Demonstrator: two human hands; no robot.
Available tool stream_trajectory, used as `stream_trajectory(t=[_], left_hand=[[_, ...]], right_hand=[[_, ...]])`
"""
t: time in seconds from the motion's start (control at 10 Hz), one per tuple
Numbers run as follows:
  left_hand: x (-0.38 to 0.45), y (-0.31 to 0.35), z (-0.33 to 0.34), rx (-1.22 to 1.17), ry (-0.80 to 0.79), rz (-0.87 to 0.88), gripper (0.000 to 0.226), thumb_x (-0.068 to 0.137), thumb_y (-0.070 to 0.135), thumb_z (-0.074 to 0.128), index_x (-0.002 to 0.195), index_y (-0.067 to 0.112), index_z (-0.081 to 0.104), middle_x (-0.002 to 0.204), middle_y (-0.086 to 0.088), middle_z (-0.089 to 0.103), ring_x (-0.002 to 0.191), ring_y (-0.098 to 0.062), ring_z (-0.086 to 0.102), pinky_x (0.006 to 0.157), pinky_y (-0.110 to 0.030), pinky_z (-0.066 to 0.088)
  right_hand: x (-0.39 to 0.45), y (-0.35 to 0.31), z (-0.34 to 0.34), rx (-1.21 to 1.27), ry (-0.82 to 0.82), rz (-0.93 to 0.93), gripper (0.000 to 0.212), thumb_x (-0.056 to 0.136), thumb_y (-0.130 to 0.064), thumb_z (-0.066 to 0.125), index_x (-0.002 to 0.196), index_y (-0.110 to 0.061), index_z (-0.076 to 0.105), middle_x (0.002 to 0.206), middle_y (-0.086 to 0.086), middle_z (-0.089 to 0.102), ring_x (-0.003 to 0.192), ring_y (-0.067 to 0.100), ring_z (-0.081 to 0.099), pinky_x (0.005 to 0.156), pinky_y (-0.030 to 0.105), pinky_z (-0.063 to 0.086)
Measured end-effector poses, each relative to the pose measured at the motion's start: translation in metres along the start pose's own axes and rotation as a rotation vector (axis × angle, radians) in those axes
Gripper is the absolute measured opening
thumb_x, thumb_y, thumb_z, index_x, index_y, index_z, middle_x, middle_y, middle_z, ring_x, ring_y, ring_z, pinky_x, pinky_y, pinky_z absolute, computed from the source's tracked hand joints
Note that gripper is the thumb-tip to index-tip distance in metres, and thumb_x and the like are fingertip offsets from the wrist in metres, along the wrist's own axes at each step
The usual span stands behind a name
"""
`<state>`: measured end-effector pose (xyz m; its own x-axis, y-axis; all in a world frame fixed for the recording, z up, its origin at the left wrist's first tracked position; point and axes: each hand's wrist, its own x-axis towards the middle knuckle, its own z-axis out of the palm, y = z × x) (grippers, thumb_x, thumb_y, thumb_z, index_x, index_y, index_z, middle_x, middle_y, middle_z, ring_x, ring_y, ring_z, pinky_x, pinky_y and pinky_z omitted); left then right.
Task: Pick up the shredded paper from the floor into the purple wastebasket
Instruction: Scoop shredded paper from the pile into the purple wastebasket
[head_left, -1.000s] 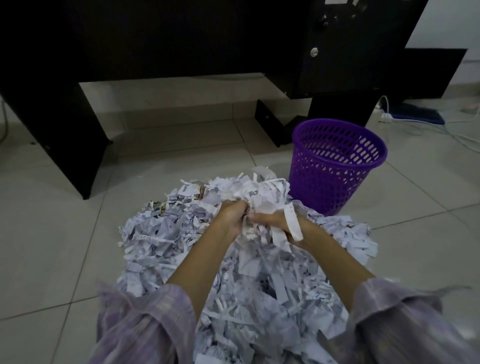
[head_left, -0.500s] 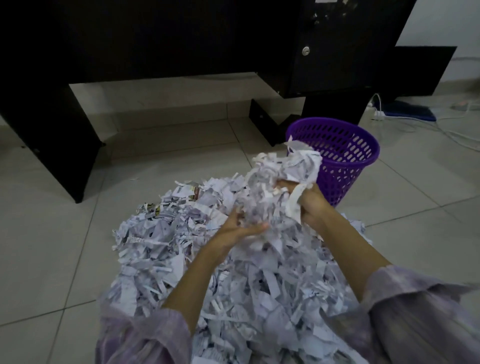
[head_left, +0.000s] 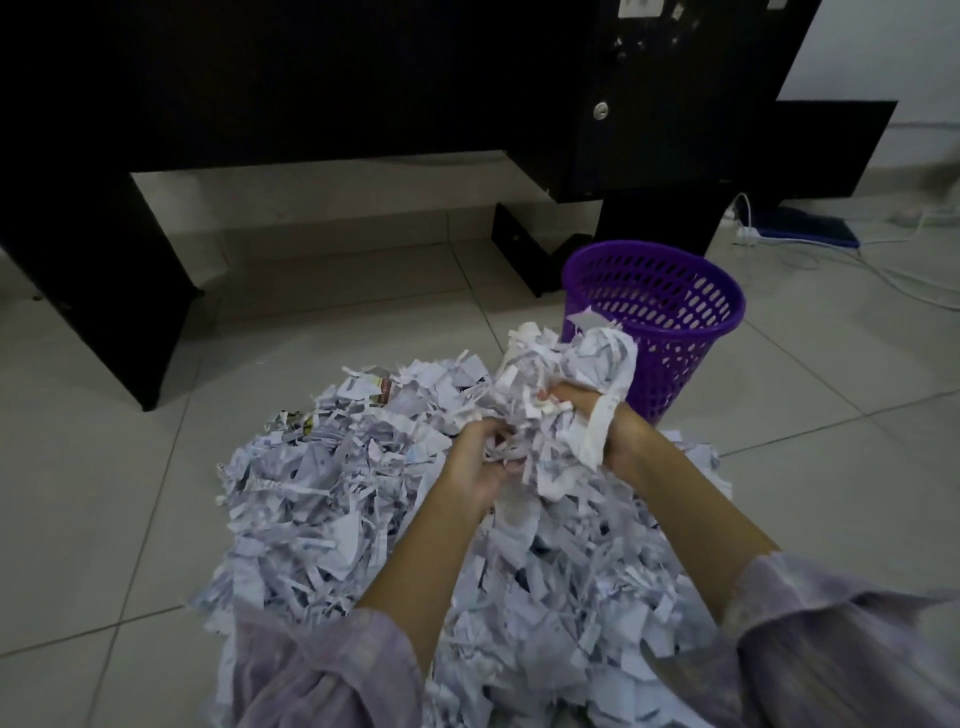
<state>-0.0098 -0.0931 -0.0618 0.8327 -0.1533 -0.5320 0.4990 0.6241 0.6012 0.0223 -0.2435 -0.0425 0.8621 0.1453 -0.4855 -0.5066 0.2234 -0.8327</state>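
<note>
Paper shreds (head_left: 566, 374) – seemingly both hands' grip

Both hands grip a clump of paper (head_left: 566, 364) above the floor pile (head_left: 322, 519): left hand (head_left: 480, 462) lower, right hand (head_left: 602, 421) apparently just before the wastebasket (head_left: 675, 332), under the desk (head_left: 311, 78).

The purple wastebasket (head_left: 660, 317) stands open-topped just beyond the shredded paper (head_left: 363, 509) heap; the black desk (head_left: 363, 78) overhangs behind it, its foot (head_left: 524, 249) beside the rim.
</note>
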Motion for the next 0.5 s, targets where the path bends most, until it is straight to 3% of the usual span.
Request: stream_trajectory(t=[0.1,0.2,0.3,0.4,0.5], left_hand=[[0.007,0.002,0.011,-0.024,0.041,-0.008,0.031,0.09,-0.007,0.028,0.07,0.014,0.039,0.067,-0.003,0.03,0.05,-0.013,0.029,0.036,-0.019,0.027],[0.008,0.008,0.03,0.075,0.146,0.009,0.032,0.089,-0.008,0.026,0.069,0.01,0.045,0.065,-0.005,0.037,0.048,-0.012,0.028,0.029,-0.014,0.025],[-0.004,0.024,0.056,0.308,0.166,0.048,0.027,0.087,-0.007,0.032,0.069,0.005,0.047,0.061,-0.007,0.048,0.038,-0.012,0.042,0.035,-0.015,0.031],[0.0,0.043,0.077,0.605,0.213,0.111,0.005,0.085,0.011,0.055,0.086,0.006,0.056,0.078,-0.009,0.055,0.06,-0.018,0.049,0.051,-0.023,0.04],[0.012,0.057,0.101,0.612,0.098,0.14,0.036,0.078,0.02,0.065,0.11,0.005,0.06,0.088,-0.008,0.058,0.069,-0.019,0.054,0.056,-0.024,0.043]], right_hand=[[-0.01,0.004,0.006,0.285,-0.209,0.177,0.028,0.059,0.008,0.08,0.076,-0.002,0.061,0.067,0.006,0.057,0.061,0.011,0.052,0.04,0.025,0.05],[-0.021,0.001,0.008,0.213,-0.107,0.104,0.007,0.085,-0.01,0.065,0.08,-0.008,0.06,0.065,0.004,0.063,0.051,0.013,0.062,0.046,0.021,0.053],[-0.024,-0.024,0.0,0.091,0.021,-0.078,0.013,0.096,-0.012,0.051,0.085,-0.011,0.058,0.082,0.006,0.06,0.069,0.019,0.059,0.059,0.029,0.052],[-0.019,-0.057,-0.021,-0.01,0.046,-0.092,0.014,0.096,-0.007,0.047,0.086,-0.008,0.057,0.084,0.008,0.057,0.073,0.02,0.055,0.067,0.03,0.047],[-0.016,-0.091,-0.021,0.002,0.09,-0.143,0.025,0.099,-0.008,0.043,0.117,0.003,0.057,0.085,0.006,0.056,0.072,0.019,0.055,0.066,0.026,0.048]])
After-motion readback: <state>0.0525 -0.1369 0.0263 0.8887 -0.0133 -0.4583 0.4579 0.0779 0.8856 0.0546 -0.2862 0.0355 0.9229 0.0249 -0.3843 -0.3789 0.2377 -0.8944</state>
